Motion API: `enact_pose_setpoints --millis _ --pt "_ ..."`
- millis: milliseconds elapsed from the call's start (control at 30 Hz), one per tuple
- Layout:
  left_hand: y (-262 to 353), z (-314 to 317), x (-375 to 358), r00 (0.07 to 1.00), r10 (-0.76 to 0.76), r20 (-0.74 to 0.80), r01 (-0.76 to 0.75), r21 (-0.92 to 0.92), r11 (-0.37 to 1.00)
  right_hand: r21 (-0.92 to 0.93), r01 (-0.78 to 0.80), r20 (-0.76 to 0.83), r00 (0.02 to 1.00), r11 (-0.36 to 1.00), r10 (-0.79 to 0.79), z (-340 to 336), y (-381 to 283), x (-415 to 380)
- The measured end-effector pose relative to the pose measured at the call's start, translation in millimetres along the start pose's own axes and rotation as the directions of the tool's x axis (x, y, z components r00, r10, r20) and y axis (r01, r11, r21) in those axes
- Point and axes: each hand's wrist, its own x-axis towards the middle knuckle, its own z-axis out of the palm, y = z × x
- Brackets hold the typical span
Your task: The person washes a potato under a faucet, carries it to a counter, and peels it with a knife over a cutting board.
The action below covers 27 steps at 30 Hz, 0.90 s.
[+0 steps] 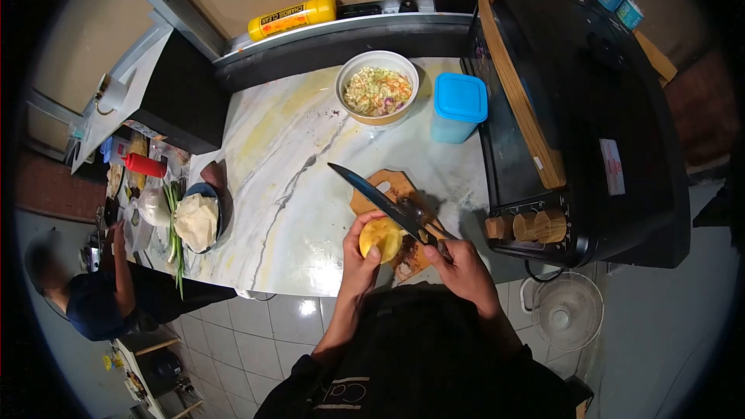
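Note:
My left hand (359,262) is closed around a round yellow fruit or vegetable (379,237), its exact kind unclear. My right hand (464,270) grips a large dark-bladed knife (372,195) by the handle. The blade slants up and left, its lower part right beside the yellow piece and its tip out over the counter. Beneath both hands lies a wooden cutting board (362,202), partly hidden by them. Dark, shiny items and brownish scraps show on the board around the knife.
Beyond the board stand a bowl (341,95) of shredded vegetables and a blue-lidded container (459,98). A black oven (605,109) borders the right. At left are a plate of pale flat wrappers (196,222), green onions (175,240) and a red squeeze bottle (145,165). Another person (101,295) works there.

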Motion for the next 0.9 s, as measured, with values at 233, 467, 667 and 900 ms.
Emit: enact_pose_setpoints --millis 233,467,667,900 --pt "-12.5 -5.4 -0.1 0.997 -0.012 -0.079 0.004 -0.094 0.996 -0.019 0.042 0.009 0.999 0.999 -0.042 2.3 -2.0 -0.3" --pt "-5.1 6.4 3.0 0.945 -0.202 -0.255 0.136 -0.254 0.958 -0.068 0.069 0.129 0.990 0.995 -0.060 6.8 2.7 0.3" --pt "-3.9 4.3 9.4 0.935 -0.289 -0.204 0.229 -0.276 0.933 -0.087 0.073 0.194 0.979 0.994 -0.055 11.5 12.4 -0.2" --pt "-4.4 0.2 7.9 0.956 -0.284 -0.079 0.228 -0.413 0.882 -0.024 0.087 0.106 0.991 0.996 -0.084 6.1 1.7 -0.2"
